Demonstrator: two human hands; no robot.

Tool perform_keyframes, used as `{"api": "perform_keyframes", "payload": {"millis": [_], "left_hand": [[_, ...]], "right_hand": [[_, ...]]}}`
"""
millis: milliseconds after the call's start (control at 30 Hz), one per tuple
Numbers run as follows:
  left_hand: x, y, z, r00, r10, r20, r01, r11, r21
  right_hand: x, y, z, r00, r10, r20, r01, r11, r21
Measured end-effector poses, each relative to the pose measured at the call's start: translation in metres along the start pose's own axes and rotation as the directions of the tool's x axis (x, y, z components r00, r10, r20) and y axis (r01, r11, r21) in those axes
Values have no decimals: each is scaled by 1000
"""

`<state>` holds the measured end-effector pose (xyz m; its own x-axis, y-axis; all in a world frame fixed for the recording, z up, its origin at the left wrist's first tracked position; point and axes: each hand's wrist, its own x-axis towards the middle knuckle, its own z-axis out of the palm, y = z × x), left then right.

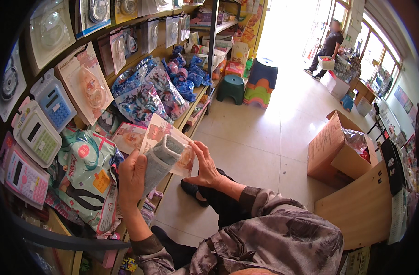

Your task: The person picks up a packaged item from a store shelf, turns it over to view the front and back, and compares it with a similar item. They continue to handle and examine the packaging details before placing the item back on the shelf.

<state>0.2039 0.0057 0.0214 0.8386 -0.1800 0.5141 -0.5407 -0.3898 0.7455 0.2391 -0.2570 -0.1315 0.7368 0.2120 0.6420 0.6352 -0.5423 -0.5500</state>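
My left hand (133,177) grips a folded grey-blue cloth (158,165), its thumb along the cloth's left side. Behind the cloth is a carded blister package (158,124) printed with a pink bear. The cloth covers the middle of that card. My right hand (206,166) holds the card's right side, fingertips at the upper edge and thumb near the lower edge. Just beyond lies a similar bear-printed package (128,135) on the shelf. A large teal and pink plastic packet (87,175) rests left of my left hand.
Carded calculators (37,134) and other blister packs hang on the left rack. Blue shiny bags (140,99) fill the shelf. Stacked plastic stools (262,75) and a green stool (231,89) stand ahead. An open cardboard box (328,151) sits right. A person (328,48) stands far off holding a basket.
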Motion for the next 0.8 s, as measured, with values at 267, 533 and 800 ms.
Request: {"api": "perform_keyframes", "payload": {"millis": [267,533,800], "left_hand": [[-3,-1,-1,999,-42,7,42,999,7],[-3,-12,-2,997,-79,23,81,994,-75],[-6,-23,-4,986,-158,56,163,981,-108]], "right_hand": [[-2,3,2,999,32,10,-32,999,21],[-1,0,-1,1000,10,-9,-10,1000,9],[-1,1,-2,999,-26,-27,26,999,20]]}}
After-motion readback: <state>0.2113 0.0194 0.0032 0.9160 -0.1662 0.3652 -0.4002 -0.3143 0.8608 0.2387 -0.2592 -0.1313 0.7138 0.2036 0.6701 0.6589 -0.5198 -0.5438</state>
